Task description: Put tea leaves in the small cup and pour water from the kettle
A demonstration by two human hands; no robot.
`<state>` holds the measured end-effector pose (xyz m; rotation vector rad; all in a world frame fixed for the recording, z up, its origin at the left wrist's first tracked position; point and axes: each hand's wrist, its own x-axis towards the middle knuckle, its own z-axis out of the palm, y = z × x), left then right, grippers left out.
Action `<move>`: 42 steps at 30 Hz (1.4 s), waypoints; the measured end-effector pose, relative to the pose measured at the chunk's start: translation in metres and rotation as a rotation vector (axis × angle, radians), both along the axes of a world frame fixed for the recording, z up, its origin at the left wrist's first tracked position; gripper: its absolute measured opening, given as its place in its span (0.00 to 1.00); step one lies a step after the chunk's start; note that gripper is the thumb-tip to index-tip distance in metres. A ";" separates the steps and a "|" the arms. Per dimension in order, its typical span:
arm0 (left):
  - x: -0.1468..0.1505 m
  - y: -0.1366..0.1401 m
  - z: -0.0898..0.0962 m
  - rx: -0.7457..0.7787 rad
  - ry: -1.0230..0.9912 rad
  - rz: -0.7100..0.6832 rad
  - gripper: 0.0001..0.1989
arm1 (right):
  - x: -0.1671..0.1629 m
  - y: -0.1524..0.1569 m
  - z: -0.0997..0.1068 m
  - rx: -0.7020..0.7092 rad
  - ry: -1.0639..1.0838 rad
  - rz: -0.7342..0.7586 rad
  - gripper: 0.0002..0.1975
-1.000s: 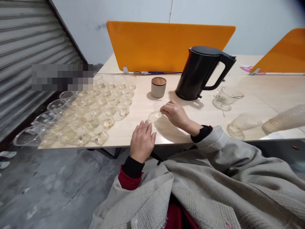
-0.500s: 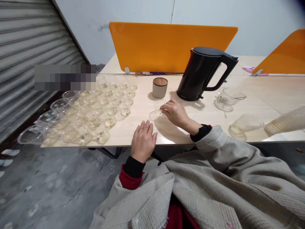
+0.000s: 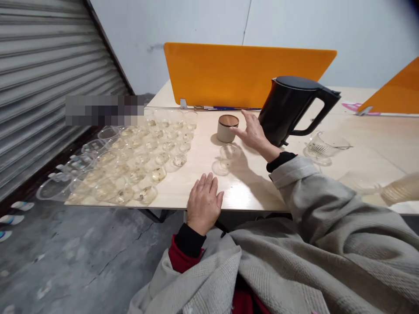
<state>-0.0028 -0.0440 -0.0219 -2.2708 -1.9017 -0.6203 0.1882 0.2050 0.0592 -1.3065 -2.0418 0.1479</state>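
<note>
My right hand [image 3: 253, 133] hovers open with fingers spread, between a small beige cup with a brown rim [image 3: 227, 128] and the black electric kettle [image 3: 292, 109]; its fingertips nearly reach the cup. A single clear plastic cup [image 3: 229, 154] stands on the wooden table [image 3: 248, 187] just below that hand, untouched. My left hand [image 3: 204, 203] lies flat and open, palm down, on the table's near edge. Several clear plastic cups [image 3: 144, 152] holding a little pale liquid stand in rows to the left.
An orange divider panel [image 3: 242, 72] stands behind the cups and kettle, another orange panel [image 3: 397, 93] at the far right. A glass pitcher [image 3: 322, 146] sits right of the kettle. A stack of clear cups [image 3: 401, 189] lies at the right edge. A metal shutter [image 3: 42, 78] fills the left.
My right hand let go of the single clear cup and moved up toward the beige cup and kettle. The left hand stayed put; the view shifted slightly.
</note>
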 end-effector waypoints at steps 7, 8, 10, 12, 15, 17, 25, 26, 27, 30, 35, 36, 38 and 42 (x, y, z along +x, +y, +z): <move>0.001 -0.002 -0.001 -0.002 -0.005 0.000 0.24 | -0.033 0.048 -0.016 -0.215 0.004 -0.045 0.55; 0.001 -0.002 -0.001 -0.001 -0.007 -0.001 0.25 | -0.035 0.052 -0.018 -0.228 0.018 -0.045 0.54; 0.001 -0.002 -0.002 0.002 -0.012 -0.005 0.25 | -0.039 0.056 -0.023 -0.229 0.045 -0.041 0.51; 0.001 -0.002 -0.002 0.006 -0.019 -0.009 0.25 | -0.039 0.059 -0.026 -0.207 0.068 -0.056 0.47; 0.001 -0.002 -0.003 0.010 -0.031 -0.015 0.25 | -0.035 0.058 -0.027 -0.160 0.068 -0.093 0.45; 0.000 -0.002 -0.003 0.013 -0.037 -0.018 0.25 | -0.029 0.055 -0.023 -0.108 0.050 -0.117 0.44; -0.001 0.000 -0.003 0.006 -0.085 -0.025 0.23 | 0.019 -0.027 0.045 0.156 0.046 -0.111 0.40; -0.001 0.000 -0.004 0.005 -0.093 -0.026 0.24 | 0.026 -0.047 0.055 0.179 0.057 -0.102 0.40; -0.002 0.000 -0.005 0.006 -0.102 -0.028 0.24 | 0.033 -0.068 0.063 0.199 0.069 -0.092 0.39; -0.005 0.001 -0.006 0.026 -0.160 -0.046 0.27 | 0.047 -0.125 0.071 0.198 0.070 -0.023 0.38; -0.012 0.001 -0.003 0.070 -0.334 -0.112 0.38 | 0.040 -0.179 0.034 0.087 0.080 0.186 0.40; -0.013 0.001 -0.002 0.064 -0.367 -0.135 0.40 | 0.035 -0.183 0.024 0.065 0.077 0.216 0.41; -0.013 0.001 0.002 0.035 -0.432 -0.185 0.44 | 0.024 -0.187 0.004 0.030 0.072 0.265 0.43; -0.008 0.004 0.008 -0.040 -0.570 -0.234 0.49 | 0.007 -0.191 -0.020 -0.003 0.059 0.316 0.44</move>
